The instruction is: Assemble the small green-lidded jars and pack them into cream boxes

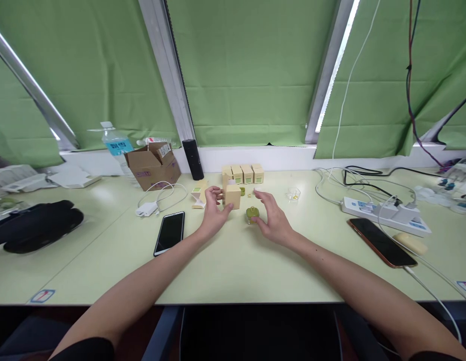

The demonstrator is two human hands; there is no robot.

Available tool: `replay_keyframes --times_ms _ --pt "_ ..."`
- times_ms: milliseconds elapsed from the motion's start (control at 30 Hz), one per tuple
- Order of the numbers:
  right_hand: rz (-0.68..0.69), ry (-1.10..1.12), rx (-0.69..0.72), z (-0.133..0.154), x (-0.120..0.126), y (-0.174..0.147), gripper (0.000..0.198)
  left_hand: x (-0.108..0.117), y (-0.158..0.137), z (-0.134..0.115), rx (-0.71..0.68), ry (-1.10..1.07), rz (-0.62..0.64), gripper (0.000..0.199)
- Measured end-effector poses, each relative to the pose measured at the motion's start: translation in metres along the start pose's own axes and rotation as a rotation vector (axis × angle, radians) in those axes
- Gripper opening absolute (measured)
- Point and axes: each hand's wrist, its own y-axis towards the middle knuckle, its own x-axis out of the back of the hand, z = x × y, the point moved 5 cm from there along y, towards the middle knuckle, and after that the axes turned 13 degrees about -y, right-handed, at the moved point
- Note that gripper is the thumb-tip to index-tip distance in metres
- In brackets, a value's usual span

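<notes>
My left hand (214, 213) is closed around a small tan cardboard box (233, 197), its thumb on the near side and a flap standing up at the top. Just to the right, a small squat container with a green lid (251, 213) sits on the table. My right hand (275, 220) is beside this container with fingers spread; its thumb is close to the lid, and I cannot tell if they touch. Behind the held box, another small green piece (242, 191) is partly hidden. A clear little dish (293, 194) with tiny yellow bits stands right of my right hand.
Several tan boxes (247, 174) line the back, with an unfolded carton (198, 195) left of my hand. Around them are a black cylinder (193, 159), brown carton (153, 165), white charger (147, 209), phone (170, 233), power strip (385, 215) and second phone (381, 241).
</notes>
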Motion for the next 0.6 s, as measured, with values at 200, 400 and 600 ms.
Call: replay_keyframes --times_ms 200,400,600 --pt "0.292 -0.112 -0.246 -0.022 -0.019 0.002 0.072 0.004 0.009 0.042 0.324 -0.224 0.152 0.066" --pt "0.348 -0.272 -0.314 -0.027 -0.011 0.006 0.059 -0.004 -0.002 0.043 0.221 -0.056 0.188 0.074" --pt "0.375 -0.324 -0.339 -0.029 -0.006 0.007 0.051 -0.004 -0.010 0.022 0.028 0.238 0.087 0.074"
